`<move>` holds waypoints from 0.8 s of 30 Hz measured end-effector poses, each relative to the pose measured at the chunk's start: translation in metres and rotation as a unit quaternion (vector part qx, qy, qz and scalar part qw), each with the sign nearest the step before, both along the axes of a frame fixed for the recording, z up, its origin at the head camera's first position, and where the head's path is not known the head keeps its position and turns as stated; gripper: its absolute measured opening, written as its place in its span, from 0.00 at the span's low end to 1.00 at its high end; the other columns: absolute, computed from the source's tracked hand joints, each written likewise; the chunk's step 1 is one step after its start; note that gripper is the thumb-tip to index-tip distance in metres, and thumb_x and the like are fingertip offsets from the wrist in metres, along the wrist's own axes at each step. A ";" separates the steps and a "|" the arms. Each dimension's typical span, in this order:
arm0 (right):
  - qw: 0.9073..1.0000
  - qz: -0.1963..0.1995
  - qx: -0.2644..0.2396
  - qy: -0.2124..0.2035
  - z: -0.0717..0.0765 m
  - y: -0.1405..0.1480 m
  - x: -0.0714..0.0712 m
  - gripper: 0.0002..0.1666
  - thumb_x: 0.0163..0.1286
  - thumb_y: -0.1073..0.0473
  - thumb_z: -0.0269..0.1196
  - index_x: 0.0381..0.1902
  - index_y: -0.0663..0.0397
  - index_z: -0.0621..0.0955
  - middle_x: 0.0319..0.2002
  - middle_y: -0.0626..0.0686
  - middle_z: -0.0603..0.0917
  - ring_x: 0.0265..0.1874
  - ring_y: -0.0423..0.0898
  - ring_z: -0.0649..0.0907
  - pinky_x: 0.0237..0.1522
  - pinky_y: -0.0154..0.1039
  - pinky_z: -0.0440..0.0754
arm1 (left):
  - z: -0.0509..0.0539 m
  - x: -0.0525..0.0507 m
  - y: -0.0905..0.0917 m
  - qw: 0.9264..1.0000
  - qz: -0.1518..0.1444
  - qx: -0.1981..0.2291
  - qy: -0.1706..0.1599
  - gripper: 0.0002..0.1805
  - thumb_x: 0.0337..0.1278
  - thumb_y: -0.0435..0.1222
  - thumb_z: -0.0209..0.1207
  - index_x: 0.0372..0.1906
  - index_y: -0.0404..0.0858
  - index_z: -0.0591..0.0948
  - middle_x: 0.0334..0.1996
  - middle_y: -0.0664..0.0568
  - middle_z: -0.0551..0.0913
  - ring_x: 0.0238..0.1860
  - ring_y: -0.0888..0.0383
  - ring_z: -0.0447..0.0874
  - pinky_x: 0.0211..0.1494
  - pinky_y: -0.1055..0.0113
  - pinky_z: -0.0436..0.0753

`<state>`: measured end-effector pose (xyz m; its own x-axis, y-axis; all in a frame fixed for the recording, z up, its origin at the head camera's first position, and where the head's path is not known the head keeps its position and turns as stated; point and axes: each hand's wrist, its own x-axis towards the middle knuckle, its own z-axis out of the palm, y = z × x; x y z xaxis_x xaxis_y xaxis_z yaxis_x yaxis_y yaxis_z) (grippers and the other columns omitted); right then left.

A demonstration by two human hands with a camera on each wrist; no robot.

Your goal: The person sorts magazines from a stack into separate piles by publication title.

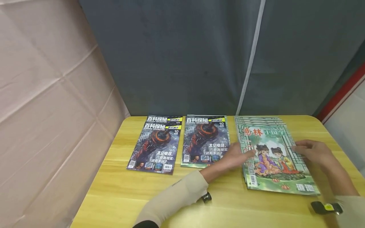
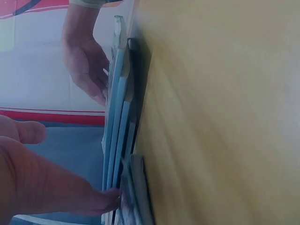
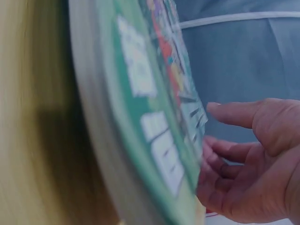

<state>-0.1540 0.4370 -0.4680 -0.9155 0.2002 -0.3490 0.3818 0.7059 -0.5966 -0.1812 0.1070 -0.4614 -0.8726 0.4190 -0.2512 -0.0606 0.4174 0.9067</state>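
A fanned stack of several green magazines (image 1: 273, 158) lies at the right of the table, its top cover showing two cartoon figures. My left hand (image 1: 238, 155) is at the stack's left edge, its fingers (image 2: 105, 199) fairly straight and touching the side of the stack. At the right edge is my right hand (image 1: 315, 153). Its thumb and fingers stand apart in the right wrist view, with the fingers (image 3: 206, 183) close against the edge of the green magazines; whether they touch is hard to tell.
Left of the stack, a dark science magazine (image 1: 203, 136) lies on a green-edged one. Farther left, another dark magazine (image 1: 155, 148) overlaps a similar copy (image 1: 149, 119). The yellow wooden table (image 1: 114, 190) meets a grey curtain (image 1: 171, 57) behind and pale cloth (image 1: 57, 110) at left.
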 end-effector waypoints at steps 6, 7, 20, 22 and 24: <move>0.999 0.018 0.039 0.008 0.016 -0.022 0.004 0.59 0.80 0.27 0.45 0.77 0.79 0.57 0.71 0.85 0.61 0.66 0.83 0.66 0.56 0.75 0.75 | 0.008 -0.004 -0.015 1.000 0.021 0.013 0.003 0.46 0.68 0.57 0.63 0.84 0.46 0.60 0.82 0.49 0.66 0.81 0.48 0.66 0.84 0.49 0.68; 0.999 0.022 0.040 0.018 0.019 -0.028 0.004 0.58 0.81 0.28 0.46 0.78 0.79 0.55 0.72 0.86 0.60 0.67 0.84 0.64 0.59 0.78 0.72 | 0.009 -0.004 -0.018 1.000 0.030 0.004 -0.001 0.49 0.67 0.58 0.64 0.85 0.44 0.58 0.83 0.48 0.64 0.83 0.48 0.63 0.85 0.50 0.66; 0.988 0.092 -0.068 0.107 0.026 -0.109 0.003 0.49 0.85 0.38 0.51 0.83 0.69 0.53 0.78 0.79 0.61 0.73 0.79 0.67 0.65 0.74 0.75 | -0.003 -0.017 -0.107 0.998 0.043 0.001 0.042 0.51 0.70 0.55 0.62 0.86 0.36 0.52 0.84 0.38 0.58 0.84 0.37 0.58 0.84 0.38 0.63; 0.985 0.102 -0.082 0.113 0.023 -0.119 0.004 0.47 0.85 0.40 0.52 0.83 0.69 0.54 0.78 0.78 0.62 0.73 0.78 0.68 0.67 0.73 0.75 | -0.007 -0.020 -0.123 0.997 0.048 0.008 0.055 0.52 0.70 0.53 0.63 0.85 0.34 0.51 0.84 0.35 0.58 0.83 0.36 0.57 0.84 0.37 0.62; 0.983 0.105 -0.096 0.118 0.021 -0.129 0.006 0.47 0.85 0.40 0.53 0.83 0.67 0.55 0.78 0.75 0.63 0.75 0.77 0.67 0.69 0.73 0.73 | -0.008 -0.023 -0.137 0.996 0.056 0.013 0.068 0.52 0.70 0.51 0.64 0.85 0.32 0.51 0.82 0.32 0.60 0.82 0.34 0.60 0.84 0.37 0.63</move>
<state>-0.1481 0.3083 -0.4474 -0.9897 -0.0500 -0.1342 0.0747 0.6194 -0.7815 -0.2042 -0.0298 -0.4697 -0.9396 0.3214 -0.1173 0.0191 0.3916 0.9199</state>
